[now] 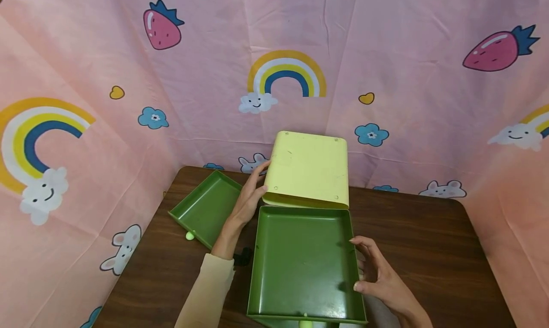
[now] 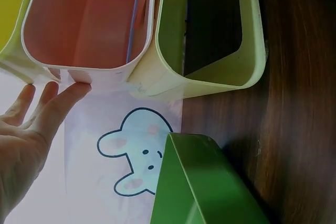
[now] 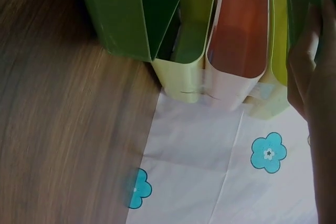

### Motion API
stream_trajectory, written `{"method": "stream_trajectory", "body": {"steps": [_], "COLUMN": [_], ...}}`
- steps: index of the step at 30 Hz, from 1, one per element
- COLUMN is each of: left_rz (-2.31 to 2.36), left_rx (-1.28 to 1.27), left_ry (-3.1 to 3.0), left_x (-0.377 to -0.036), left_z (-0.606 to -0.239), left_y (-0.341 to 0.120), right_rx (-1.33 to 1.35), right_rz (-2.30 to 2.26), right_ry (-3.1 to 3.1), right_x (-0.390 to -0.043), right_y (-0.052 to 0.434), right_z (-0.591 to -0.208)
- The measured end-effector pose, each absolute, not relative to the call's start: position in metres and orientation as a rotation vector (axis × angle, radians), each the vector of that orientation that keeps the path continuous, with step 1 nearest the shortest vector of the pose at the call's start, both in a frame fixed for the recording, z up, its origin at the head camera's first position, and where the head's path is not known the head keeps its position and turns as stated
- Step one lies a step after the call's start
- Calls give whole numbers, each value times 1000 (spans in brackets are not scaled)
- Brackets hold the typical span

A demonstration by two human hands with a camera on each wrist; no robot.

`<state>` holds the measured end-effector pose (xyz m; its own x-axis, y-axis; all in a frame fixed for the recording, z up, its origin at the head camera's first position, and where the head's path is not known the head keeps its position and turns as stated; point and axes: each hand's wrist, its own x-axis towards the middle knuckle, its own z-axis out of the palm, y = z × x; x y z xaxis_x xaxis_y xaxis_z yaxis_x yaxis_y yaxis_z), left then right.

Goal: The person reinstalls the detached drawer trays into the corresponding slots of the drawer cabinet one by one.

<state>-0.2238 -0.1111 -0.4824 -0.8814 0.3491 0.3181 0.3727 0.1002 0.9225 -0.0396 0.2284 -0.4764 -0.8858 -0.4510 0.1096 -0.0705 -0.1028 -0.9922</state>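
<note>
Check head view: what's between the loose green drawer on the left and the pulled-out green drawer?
The left hand and its forearm, resting against the yellow cabinet, plus bare table.

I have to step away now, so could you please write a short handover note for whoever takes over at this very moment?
Left hand: open, fingers straight against the left side of the yellow drawer case, steadying it.
Right hand: fingers curled on the right rim of the large green drawer.
That drawer is pulled almost fully out of the case toward the person, and looks empty.
A second green drawer is already out, lying on the brown table to the left.
Done: one drawer removed. Left, probably: seat or remove the one in hand, then deal with the loose one.
</note>
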Motion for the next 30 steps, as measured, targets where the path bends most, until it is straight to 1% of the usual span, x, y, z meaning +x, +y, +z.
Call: {"method": "stream_trajectory", "body": {"steps": [6, 15, 25, 30], "left_rz": [-1905, -1845, -1849, -1827], "left_rx": [-774, -845, -870, -896], "left_ry": [-2307, -2325, -2375, -2347], "left_x": [-228, -232, -214, -213], "left_z": [-488, -483, -446, -444], "left_y": [-114, -118, -113, -114], "right_rx": [-557, -500, -391, -385], "right_rz": [-2048, -2047, -2038, -2046], "right_ry": [1955, 2029, 2077, 2052], "right_x": [-42, -50, -54, -58], "right_y": [227, 223, 218, 216], "right_z": [-480, -481, -480, -480]}}
